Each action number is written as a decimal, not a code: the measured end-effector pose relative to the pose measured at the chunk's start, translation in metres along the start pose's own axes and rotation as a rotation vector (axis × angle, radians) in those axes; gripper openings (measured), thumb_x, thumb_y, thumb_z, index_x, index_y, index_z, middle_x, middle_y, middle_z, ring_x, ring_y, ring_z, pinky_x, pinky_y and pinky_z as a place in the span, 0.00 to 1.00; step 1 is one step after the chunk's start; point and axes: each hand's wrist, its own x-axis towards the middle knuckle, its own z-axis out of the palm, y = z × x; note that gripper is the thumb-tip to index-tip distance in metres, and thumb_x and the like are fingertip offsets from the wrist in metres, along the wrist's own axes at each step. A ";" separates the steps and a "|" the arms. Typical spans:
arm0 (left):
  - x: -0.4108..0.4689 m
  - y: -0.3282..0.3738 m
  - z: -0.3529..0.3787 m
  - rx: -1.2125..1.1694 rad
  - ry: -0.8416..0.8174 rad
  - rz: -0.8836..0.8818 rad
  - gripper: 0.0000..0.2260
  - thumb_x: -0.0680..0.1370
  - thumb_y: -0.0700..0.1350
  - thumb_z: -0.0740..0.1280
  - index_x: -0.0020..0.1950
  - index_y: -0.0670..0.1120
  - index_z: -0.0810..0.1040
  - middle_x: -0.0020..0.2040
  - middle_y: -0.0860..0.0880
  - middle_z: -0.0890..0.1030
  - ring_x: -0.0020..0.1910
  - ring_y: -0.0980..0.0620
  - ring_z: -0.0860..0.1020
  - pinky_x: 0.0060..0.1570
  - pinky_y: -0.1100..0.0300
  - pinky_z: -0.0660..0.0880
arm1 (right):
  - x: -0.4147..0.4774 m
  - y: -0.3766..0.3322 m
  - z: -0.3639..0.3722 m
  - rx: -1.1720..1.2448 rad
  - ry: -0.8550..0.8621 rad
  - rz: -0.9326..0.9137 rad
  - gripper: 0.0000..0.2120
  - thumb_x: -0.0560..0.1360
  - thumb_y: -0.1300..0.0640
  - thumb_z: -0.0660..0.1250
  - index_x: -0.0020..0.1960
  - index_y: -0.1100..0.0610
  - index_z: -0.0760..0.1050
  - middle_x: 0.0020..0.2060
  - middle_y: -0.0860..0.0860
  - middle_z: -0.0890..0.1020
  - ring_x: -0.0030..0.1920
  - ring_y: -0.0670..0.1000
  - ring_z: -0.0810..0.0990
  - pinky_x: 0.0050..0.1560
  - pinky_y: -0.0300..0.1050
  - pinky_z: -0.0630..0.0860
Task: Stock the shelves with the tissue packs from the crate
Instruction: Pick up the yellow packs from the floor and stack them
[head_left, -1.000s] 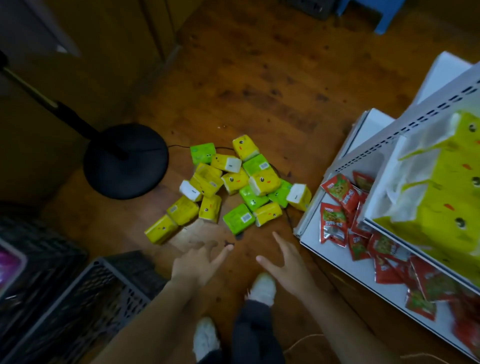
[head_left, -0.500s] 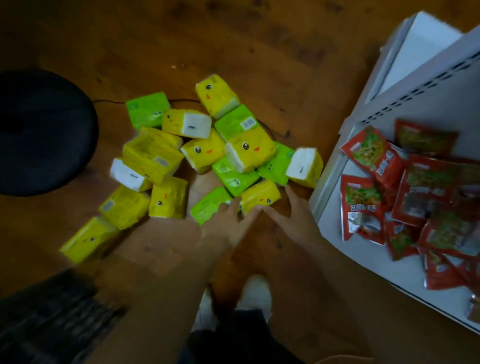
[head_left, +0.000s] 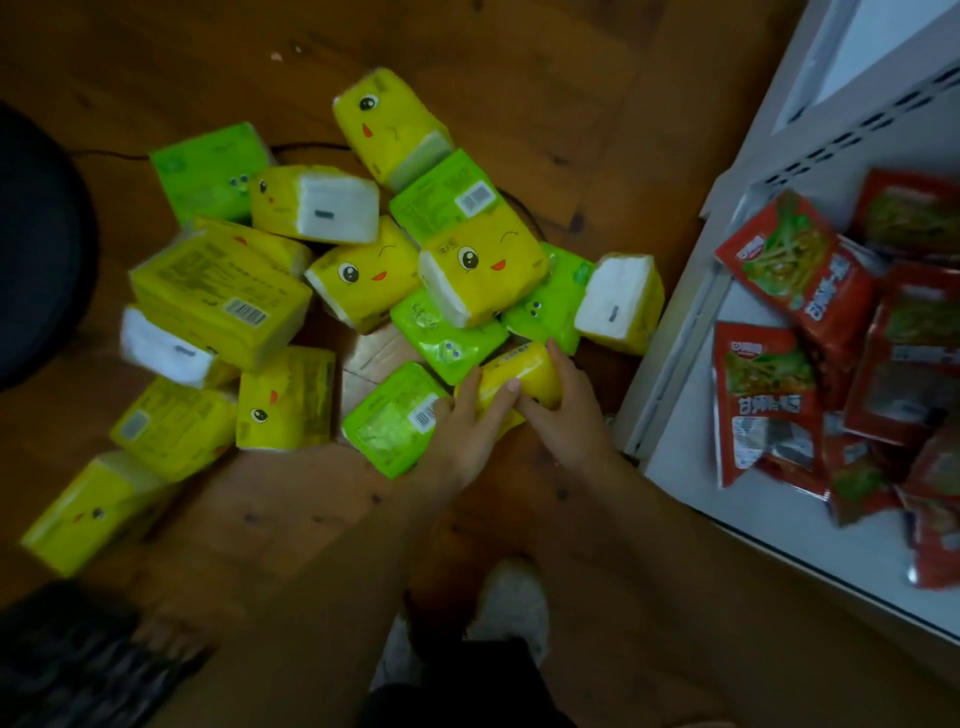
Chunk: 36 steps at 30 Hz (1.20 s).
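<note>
Yellow plastic wraps the tissue pack (head_left: 524, 376) that both hands have hold of; it lies on the wooden floor (head_left: 571, 104) at the near edge of the heap, just left of the white shelf (head_left: 670, 395). The right hand (head_left: 569, 415) grips its right end, fingers curled over the top and the thumb under the near side. The left hand (head_left: 467, 441) lies across the pack's left part with fairly straight fingers pressed on the wrapper, its thumb against the green pack with a barcode (head_left: 389, 421) that sits just beside it.

Beyond them the other tissue packs (head_left: 363, 270) are scattered in a loose pile on the floor, yellow ones with cartoon faces mixed with green ones, some tipped on end and leaning on each other. One more yellow pack (head_left: 88, 514) lies apart at the near left.

On the shelf's lowest board red snack sachets (head_left: 769, 395) lie in an untidy overlap. A thin black cable (head_left: 311, 147) runs under the far side of the heap. At the left edge is a round black base (head_left: 36, 244), and in the bottom left corner a dark, blurred crate (head_left: 62, 670). A white shoe (head_left: 511, 603) shows below the forearms.
</note>
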 end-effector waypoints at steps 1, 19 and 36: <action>-0.010 0.004 -0.001 -0.030 0.013 -0.012 0.31 0.76 0.63 0.58 0.76 0.57 0.52 0.74 0.41 0.55 0.73 0.43 0.59 0.69 0.46 0.64 | -0.009 -0.007 -0.005 0.004 0.014 0.005 0.40 0.67 0.41 0.67 0.75 0.50 0.56 0.68 0.56 0.66 0.70 0.53 0.64 0.66 0.47 0.63; -0.318 0.124 -0.134 -0.018 0.184 0.410 0.28 0.79 0.42 0.63 0.76 0.49 0.54 0.71 0.59 0.55 0.72 0.57 0.57 0.62 0.73 0.61 | -0.243 -0.239 -0.115 0.093 0.000 -0.159 0.38 0.62 0.33 0.69 0.68 0.46 0.64 0.62 0.50 0.71 0.64 0.52 0.71 0.63 0.54 0.71; -0.556 0.225 -0.193 0.226 0.116 0.663 0.31 0.78 0.40 0.64 0.76 0.52 0.52 0.75 0.52 0.58 0.71 0.50 0.62 0.59 0.63 0.69 | -0.460 -0.369 -0.226 0.333 0.104 -0.376 0.30 0.71 0.56 0.72 0.69 0.57 0.64 0.67 0.53 0.70 0.67 0.51 0.69 0.67 0.51 0.68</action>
